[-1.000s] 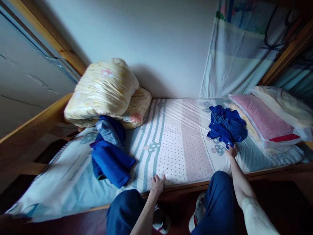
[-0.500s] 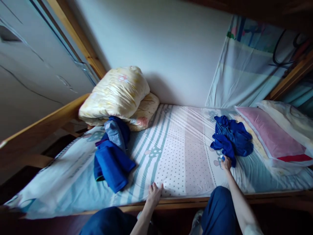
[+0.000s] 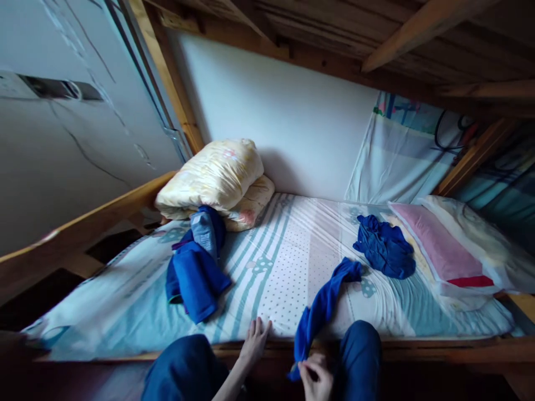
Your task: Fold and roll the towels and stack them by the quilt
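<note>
Pinched in my right hand [image 3: 316, 377] is one end of a long blue garment [image 3: 320, 309]; the rest trails back over the mattress edge onto the sheet. My left hand [image 3: 254, 338] lies with fingers spread on the near edge of the bed [image 3: 288, 278], holding nothing. A crumpled dark blue garment [image 3: 387, 248] sits on the right part of the sheet, apart from the one I hold. On the left lie folded blue clothes [image 3: 198, 278], with a light blue-grey cloth [image 3: 203, 233] on top of them, against the quilt.
A cream folded quilt [image 3: 215, 178] is stacked at the back left. Pink and cream pillows [image 3: 438, 242] lie at the right end. Wooden slats [image 3: 317, 61] of an upper bunk hang overhead, and a curtain [image 3: 384, 153] covers part of the wall.
My right hand has drawn the long blue garment from the crumpled pile toward me, to the near edge. My left hand stays at the bed edge. The view has tilted upward.
</note>
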`<action>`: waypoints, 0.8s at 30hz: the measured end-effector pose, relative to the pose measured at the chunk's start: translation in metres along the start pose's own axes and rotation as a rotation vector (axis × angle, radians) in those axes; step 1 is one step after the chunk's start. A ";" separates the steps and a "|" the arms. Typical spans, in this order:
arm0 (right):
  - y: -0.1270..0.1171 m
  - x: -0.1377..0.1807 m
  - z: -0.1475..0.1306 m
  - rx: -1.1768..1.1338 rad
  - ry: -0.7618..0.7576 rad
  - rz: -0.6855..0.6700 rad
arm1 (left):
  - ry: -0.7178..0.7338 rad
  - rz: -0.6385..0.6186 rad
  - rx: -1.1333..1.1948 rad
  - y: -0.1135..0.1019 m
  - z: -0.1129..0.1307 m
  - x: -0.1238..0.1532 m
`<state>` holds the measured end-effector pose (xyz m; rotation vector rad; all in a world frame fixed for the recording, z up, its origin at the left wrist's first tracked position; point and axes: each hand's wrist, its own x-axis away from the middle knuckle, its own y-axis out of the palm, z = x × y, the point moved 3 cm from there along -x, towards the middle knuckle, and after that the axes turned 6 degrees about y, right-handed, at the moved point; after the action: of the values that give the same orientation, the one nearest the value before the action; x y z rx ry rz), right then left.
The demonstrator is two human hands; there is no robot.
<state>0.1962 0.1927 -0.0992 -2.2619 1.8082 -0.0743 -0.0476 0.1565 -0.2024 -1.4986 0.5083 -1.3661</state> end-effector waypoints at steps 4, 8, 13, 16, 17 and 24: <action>-0.014 0.029 0.003 -0.113 0.209 0.176 | 0.293 0.193 0.313 -0.005 0.041 0.039; -0.040 -0.003 -0.026 -0.226 0.289 0.092 | 0.646 0.307 0.492 -0.047 0.113 0.080; -0.061 -0.030 -0.071 -0.219 0.208 -0.013 | 0.744 0.299 0.567 -0.111 0.166 0.110; -0.066 -0.026 -0.086 -0.171 0.149 -0.036 | 0.845 0.358 0.601 -0.135 0.172 0.122; -0.066 -0.022 -0.089 -0.159 0.136 -0.041 | 0.877 0.340 0.585 -0.139 0.172 0.125; -0.068 0.009 -0.107 -0.019 0.073 -0.137 | 0.958 0.198 0.519 -0.141 0.152 0.143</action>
<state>0.2424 0.1812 0.0184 -2.4244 1.6923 -0.1675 0.0867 0.1540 0.0100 -0.3022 0.7763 -1.8274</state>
